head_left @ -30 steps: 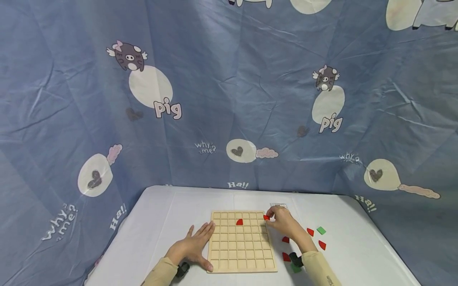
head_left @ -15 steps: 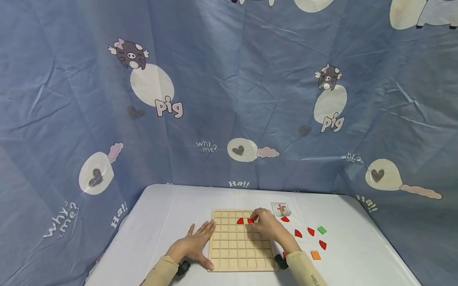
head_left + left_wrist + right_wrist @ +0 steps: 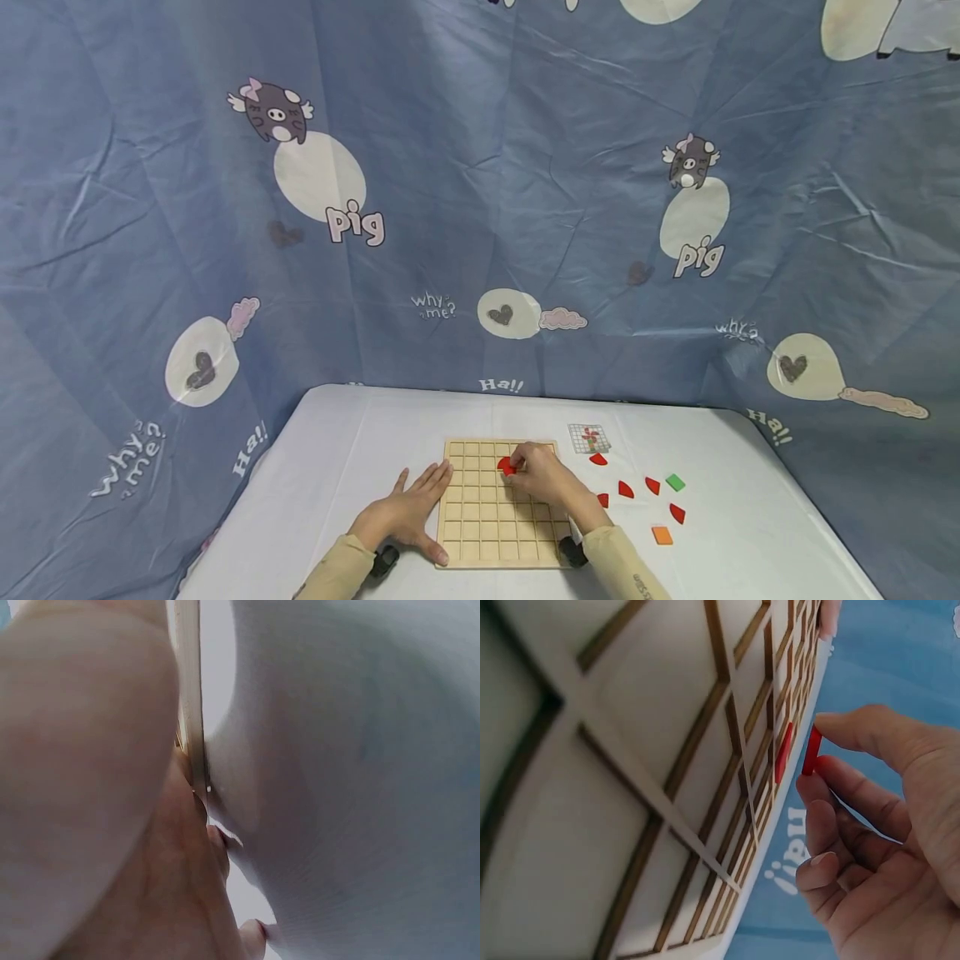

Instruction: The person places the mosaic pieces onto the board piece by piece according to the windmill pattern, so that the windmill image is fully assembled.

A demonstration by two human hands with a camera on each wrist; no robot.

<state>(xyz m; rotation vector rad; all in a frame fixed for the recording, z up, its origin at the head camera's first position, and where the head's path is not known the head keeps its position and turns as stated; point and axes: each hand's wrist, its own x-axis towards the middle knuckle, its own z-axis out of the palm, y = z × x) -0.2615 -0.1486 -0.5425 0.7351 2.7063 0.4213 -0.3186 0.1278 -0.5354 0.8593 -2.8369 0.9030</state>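
Pinching red wedge (image 3: 811, 752), level (nearly), above board (image 3: 488, 510)

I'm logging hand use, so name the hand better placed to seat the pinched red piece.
Likely the right hand: it pinches that red piece over the grid board, while the left hand lies at the board's left edge, holding no visible piece.

A thin red tile (image 3: 811, 751) hangs above the wooden grid board (image 3: 489, 531) (a red wedge (image 3: 783, 754) lies on it).

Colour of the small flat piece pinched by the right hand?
Red: the small flat red piece shows best in the right wrist view.
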